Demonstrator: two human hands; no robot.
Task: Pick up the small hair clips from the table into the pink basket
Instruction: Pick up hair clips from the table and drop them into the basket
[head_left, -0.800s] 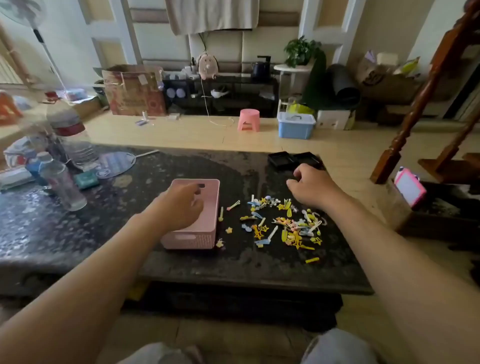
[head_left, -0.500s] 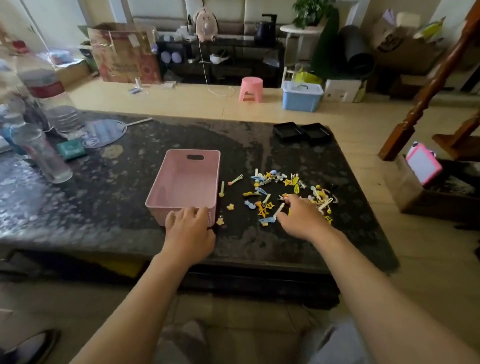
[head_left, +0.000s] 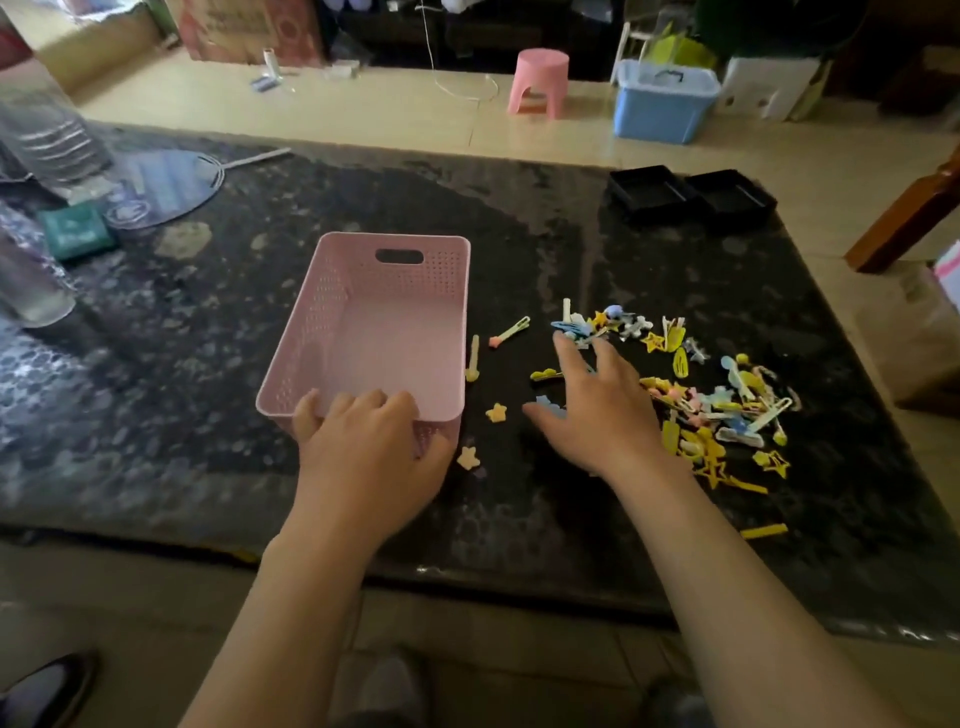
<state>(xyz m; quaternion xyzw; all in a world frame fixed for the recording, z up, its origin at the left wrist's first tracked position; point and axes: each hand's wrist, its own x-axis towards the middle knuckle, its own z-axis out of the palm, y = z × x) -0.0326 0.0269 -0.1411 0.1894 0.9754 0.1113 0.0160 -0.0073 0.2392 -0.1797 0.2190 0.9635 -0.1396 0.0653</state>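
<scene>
The pink basket (head_left: 332, 306) stands on the dark stone table (head_left: 519, 234), with nothing visible inside it. My left hand (head_left: 371, 447) grips its near rim, fingers curled over the edge. To its right lies a scattered pile of small hair clips (head_left: 727, 410), mostly yellow, blue and pink. A few loose ones lie between pile and basket: a yellow star clip (head_left: 496, 412), another star (head_left: 467, 457) and a long pale clip (head_left: 472, 358). My right hand (head_left: 597, 405) hovers over the left side of the pile, fingers spread, holding nothing.
Two black trays (head_left: 685, 195) sit at the table's far right corner. Plastic bottles (head_left: 31, 280), a green packet (head_left: 75, 231) and a round fan (head_left: 166, 184) crowd the left end. On the floor beyond are a pink stool (head_left: 537, 78) and a blue box (head_left: 665, 101).
The view has dipped closer to the table. My left hand came from inside the basket to grip its near rim. My right hand moved from the far side onto the pile and spread its fingers.
</scene>
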